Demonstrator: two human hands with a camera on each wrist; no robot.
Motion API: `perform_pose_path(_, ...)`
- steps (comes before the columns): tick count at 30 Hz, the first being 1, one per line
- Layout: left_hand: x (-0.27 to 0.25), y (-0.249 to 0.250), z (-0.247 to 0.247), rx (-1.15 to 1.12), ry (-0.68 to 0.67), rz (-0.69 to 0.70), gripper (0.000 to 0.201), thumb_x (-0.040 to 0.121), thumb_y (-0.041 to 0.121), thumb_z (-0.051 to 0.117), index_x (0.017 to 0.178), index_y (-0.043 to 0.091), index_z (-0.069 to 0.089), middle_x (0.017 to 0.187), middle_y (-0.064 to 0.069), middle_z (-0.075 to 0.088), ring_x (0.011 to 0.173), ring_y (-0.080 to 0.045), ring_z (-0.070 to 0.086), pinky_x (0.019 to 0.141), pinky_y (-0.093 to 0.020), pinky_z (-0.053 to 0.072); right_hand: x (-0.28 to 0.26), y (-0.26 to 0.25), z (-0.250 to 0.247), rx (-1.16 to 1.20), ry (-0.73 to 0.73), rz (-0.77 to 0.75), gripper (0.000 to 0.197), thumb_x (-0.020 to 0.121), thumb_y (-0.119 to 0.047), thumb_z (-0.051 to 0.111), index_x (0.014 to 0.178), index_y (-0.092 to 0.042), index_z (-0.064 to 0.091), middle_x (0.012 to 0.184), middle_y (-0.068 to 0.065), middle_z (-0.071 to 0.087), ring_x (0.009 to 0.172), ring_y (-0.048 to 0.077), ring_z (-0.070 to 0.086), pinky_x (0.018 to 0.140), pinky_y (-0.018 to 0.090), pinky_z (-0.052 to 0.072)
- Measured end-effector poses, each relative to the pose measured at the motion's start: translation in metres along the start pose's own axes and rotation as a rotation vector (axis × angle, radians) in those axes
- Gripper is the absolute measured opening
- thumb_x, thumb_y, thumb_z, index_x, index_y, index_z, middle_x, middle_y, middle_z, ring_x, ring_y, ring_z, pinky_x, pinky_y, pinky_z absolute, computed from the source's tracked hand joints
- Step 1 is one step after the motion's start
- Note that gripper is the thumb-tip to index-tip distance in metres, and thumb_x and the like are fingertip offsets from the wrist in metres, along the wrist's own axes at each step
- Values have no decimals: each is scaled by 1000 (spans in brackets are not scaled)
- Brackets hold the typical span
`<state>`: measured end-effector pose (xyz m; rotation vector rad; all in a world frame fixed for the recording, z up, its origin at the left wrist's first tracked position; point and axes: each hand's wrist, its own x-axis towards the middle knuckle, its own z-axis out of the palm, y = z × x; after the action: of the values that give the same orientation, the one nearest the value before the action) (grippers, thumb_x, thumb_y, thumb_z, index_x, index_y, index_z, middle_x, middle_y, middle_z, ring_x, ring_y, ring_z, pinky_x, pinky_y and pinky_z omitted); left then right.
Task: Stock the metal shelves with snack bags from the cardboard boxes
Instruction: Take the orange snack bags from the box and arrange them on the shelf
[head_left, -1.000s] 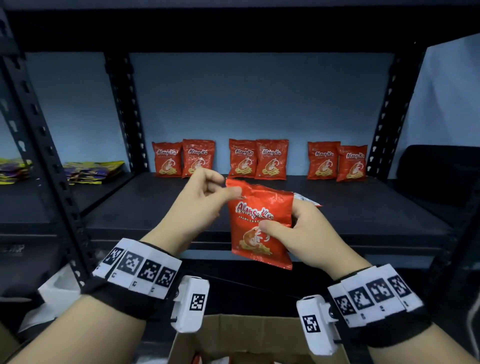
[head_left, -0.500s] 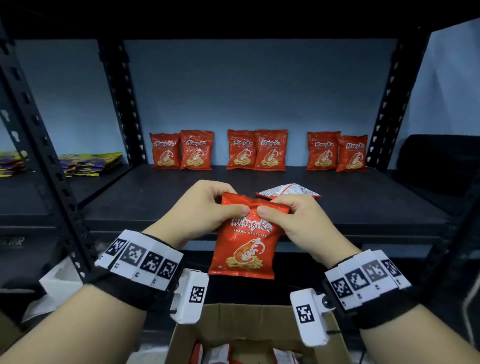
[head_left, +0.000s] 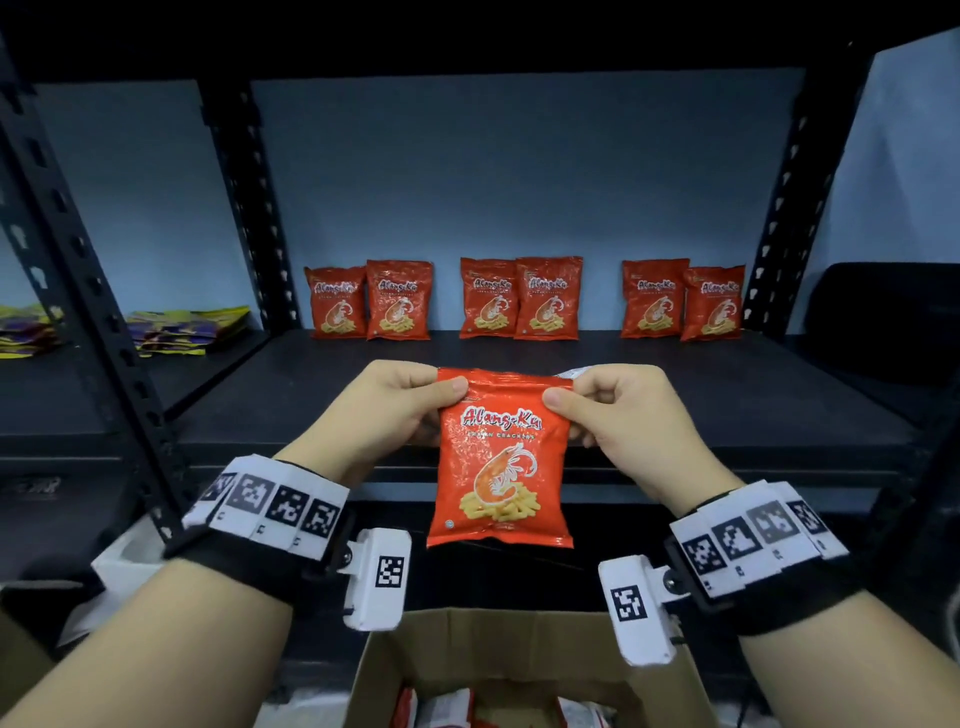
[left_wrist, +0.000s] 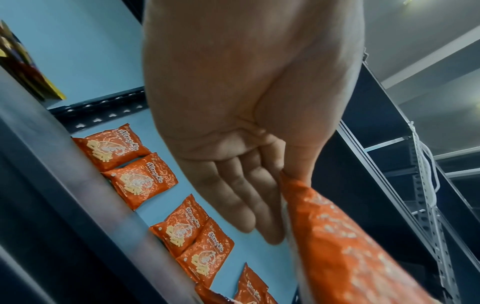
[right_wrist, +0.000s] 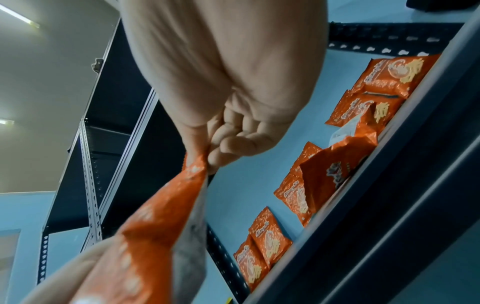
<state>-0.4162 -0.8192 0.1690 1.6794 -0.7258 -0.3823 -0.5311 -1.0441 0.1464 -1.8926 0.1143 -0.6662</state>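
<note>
Now: both hands hold one snack bag (head_left: 501, 457) upright, facing the shelf (head_left: 675, 379).
L hand (head_left: 400, 410) & R hand (head_left: 621, 415) pinch its top corners; long axis vertical, shelf straight ahead.

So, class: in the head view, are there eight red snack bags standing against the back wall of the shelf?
No, only six red snack bags stand along the back of the shelf, in three pairs.
</note>
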Motion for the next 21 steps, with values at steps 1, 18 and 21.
perform_pose_path(1, 1, -2, -1, -10, -7, -3, 28, 100, 24, 63, 106, -2, 70, 102, -17, 77, 93, -33, 73, 84, -42, 60, 2, 0, 5, 11, 27, 2, 22, 90, -17, 78, 73, -5, 71, 63, 5, 70, 54, 9, 62, 54, 24, 52)
perform_pose_path(18, 16, -73, -65, -22, 515, -80, 73, 75, 23, 91, 127, 21, 41, 98, -7, 77, 88, -22, 77, 91, -48, 59, 65, 26, 30, -684, 7, -146, 37, 84, -54, 76, 112, -31, 69, 106, -15, 67, 117, 11, 49, 95, 32, 41)
perform_pose_path(21, 17, -88, -73, 83, 661, -59, 80, 76, 37, 90, 133, 27, 34, 98, -3, 73, 90, -16, 73, 93, -45, 57, 69, 43, 26, -924, 48, -91, 56, 85, -69, 65, 130, -35, 60, 135, -8, 57, 136, 20, 34, 107, 48, 32)
